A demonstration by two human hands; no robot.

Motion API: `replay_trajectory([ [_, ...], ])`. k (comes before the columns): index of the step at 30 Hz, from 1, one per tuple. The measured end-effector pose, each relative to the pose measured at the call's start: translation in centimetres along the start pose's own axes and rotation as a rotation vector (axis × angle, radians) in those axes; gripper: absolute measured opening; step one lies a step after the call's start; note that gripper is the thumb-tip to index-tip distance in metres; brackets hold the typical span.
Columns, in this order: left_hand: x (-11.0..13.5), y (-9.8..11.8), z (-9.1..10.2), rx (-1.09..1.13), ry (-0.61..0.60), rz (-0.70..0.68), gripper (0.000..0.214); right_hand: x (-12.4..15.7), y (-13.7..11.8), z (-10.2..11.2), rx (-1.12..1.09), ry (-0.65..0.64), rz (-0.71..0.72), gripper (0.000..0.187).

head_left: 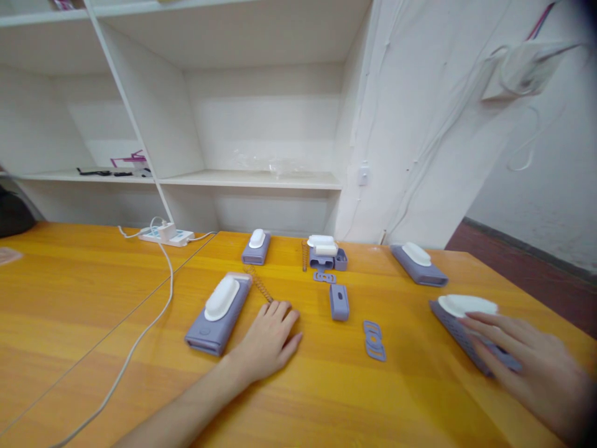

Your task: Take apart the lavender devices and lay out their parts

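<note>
The right hand (536, 367) has its fingers leftward over the near-right case (454, 330); whether they pinch cannot be told. The case's length slants far-left to near-right. Well left, the left hand (270, 339), fingers loosely spread, rests by a spring (260, 285).

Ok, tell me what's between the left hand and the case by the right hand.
The head view shows a small purple box and a flat purple piece.

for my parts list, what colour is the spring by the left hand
The spring is coppery brown; head view.
</note>
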State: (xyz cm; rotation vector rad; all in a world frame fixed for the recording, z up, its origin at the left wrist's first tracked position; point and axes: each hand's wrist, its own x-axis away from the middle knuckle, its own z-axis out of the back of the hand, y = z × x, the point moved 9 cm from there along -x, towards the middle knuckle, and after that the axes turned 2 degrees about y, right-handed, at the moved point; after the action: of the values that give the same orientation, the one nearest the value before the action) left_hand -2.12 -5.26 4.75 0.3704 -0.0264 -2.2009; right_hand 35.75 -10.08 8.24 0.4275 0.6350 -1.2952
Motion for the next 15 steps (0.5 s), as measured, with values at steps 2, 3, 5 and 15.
replay_trajectory([
  [2, 0.0, 0.0, 0.0, 0.001, 0.001, -0.001, 0.026, -0.1, -4.8, -1.1, -0.016, -0.059, 0.128, 0.027],
  [3, 0.0, 0.0, 0.0, 0.001, 0.001, -0.002, 0.026, 0.0, -7.0, -1.9, -0.021, -0.113, 0.159, 0.030],
  [5, 0.1, 0.0, 0.0, 0.000, 0.006, -0.002, 0.026, 0.5, -11.1, -3.4, -0.041, -0.242, 0.232, 0.037],
  [15, 0.1, -0.1, -0.1, 0.005, 0.002, 0.004, 0.026, 8.8, -11.9, -5.3, -0.003, -0.170, 0.385, 0.051],
])
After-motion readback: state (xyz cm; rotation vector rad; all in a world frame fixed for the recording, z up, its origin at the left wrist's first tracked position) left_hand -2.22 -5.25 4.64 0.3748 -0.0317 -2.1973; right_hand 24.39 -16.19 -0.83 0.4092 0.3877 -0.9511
